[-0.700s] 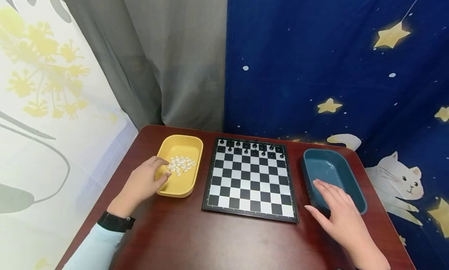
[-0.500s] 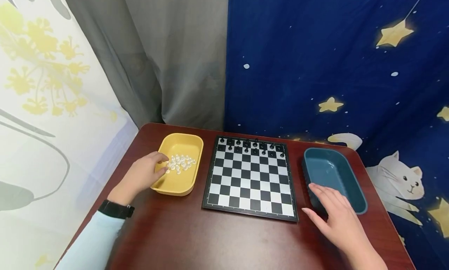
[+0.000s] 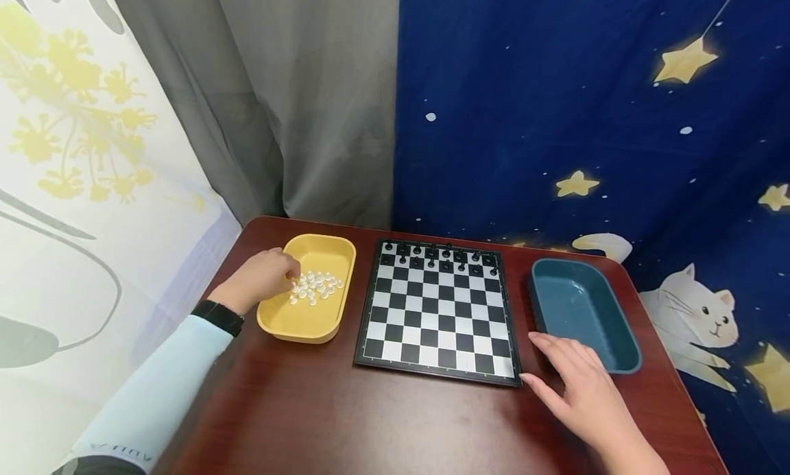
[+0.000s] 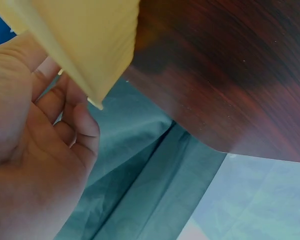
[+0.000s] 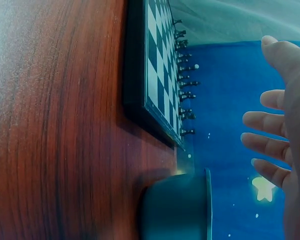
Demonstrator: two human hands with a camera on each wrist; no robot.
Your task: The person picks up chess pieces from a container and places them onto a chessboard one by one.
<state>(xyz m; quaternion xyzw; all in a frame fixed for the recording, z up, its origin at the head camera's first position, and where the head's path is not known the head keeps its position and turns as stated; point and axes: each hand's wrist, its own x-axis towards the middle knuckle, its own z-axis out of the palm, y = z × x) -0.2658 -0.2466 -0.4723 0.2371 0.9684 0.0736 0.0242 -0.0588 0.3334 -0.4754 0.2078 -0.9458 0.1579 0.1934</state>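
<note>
So the left hand point(image 3: 265, 279) is reaching in over the left rim of a yellow tray point(image 3: 299, 330), fingers bent down right at the edge of a loose pile of small white chess pieces point(image 3: 311, 284). Can't tell if it's pinching one, since the fingertips are hidden in the head view and tucked behind the tray in the left wrist view. That arm has a black wristband point(image 3: 218, 317) and a light blue sleeve point(image 3: 157, 386).

The right hand point(image 3: 583, 396) is just hanging out with its fingers loosely spread, holding nothing, beside the teal tray point(image 3: 577, 314) (thumb tip looks close to the near right corner of the chessboard point(image 3: 438, 327) from up top). The board sits between the two trays on a reddish-brown desk point(image 3: 382, 420), with black chess pieces point(image 3: 431, 263) standing in two rows along its far side. Behind it all: a grey curtain point(image 3: 327, 105) and a navy starry one.
</note>
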